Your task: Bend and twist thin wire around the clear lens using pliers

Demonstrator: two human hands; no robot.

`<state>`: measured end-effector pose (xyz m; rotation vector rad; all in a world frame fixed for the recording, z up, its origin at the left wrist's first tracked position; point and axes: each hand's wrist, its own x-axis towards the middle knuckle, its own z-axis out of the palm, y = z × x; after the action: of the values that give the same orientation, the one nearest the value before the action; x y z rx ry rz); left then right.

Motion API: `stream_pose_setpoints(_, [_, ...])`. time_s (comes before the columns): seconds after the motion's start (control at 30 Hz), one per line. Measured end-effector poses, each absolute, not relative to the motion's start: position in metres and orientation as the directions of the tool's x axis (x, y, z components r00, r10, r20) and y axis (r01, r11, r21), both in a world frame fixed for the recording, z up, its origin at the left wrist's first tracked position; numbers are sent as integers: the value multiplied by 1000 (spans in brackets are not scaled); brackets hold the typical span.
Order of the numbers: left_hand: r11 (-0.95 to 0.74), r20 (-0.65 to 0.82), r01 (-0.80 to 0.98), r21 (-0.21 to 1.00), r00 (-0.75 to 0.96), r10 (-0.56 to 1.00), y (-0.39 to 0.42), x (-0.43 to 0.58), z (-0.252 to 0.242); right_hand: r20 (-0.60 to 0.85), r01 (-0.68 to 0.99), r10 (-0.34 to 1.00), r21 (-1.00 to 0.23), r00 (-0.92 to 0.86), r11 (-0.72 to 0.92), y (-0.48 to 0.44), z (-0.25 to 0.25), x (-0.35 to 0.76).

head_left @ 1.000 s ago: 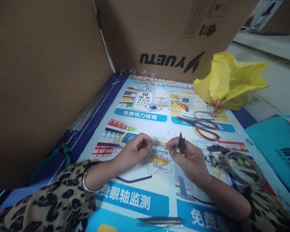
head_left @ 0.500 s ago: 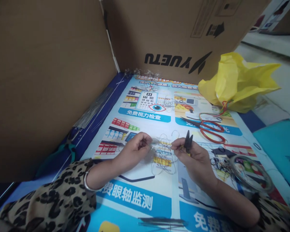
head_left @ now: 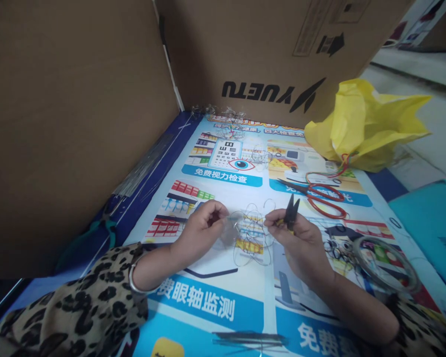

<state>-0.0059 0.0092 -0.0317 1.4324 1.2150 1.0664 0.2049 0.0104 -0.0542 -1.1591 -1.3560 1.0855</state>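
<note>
A looped, bent wire piece (head_left: 250, 240) with a hook at its top hangs between my hands above the printed sheet. My left hand (head_left: 204, 223) is closed in a pinch at its left side, on a thin wire strand. In the palm of my right hand (head_left: 301, 243) sits a small pair of pliers (head_left: 292, 213), black jaws pointing up and slightly parted. That hand's thumb and forefinger are pinched together at the wire piece's right edge; whether they grip it I cannot make out.
Red-handled scissors (head_left: 325, 193) lie beyond my right hand, near a yellow bag (head_left: 364, 124). A wire coil (head_left: 388, 263) is at right. Straight wires (head_left: 250, 339) lie in front, teal-handled pliers (head_left: 106, 228) at left. Cardboard walls (head_left: 78, 124) stand left and behind, with other wire shapes (head_left: 230, 129) near them.
My left hand has moved slightly left and away from the wire loops. The pliers have tilted a little to the right in my right hand.
</note>
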Motion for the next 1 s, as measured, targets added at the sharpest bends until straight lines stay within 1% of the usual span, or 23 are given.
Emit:
stream_pose_setpoints(0.53, [-12,-4,162,987,98,995,12,-5,-29,105,15,994,-994,-42,106,10,-52,204])
stream_pose_setpoints(0.67, [-29,9,175,984,111,994,13,-6,-31,104,7,993,-994,-46,105,11,-53,204])
stream_pose_setpoints(0.77, [-56,31,199,978,126,992,13,-7,-32,101,18,994,-995,-50,102,11,-54,205])
stream_pose_setpoints(0.83, [-90,59,252,963,129,990,14,-7,-31,105,32,992,-994,-62,108,11,-54,204])
stream_pose_setpoints(0.93, [-191,155,373,908,123,980,19,-5,-29,131,46,985,-989,-111,137,10,-52,203])
stream_pose_setpoints(1.0, [-266,221,434,861,152,963,23,-2,-27,144,56,981,-987,-128,152,10,-50,202])
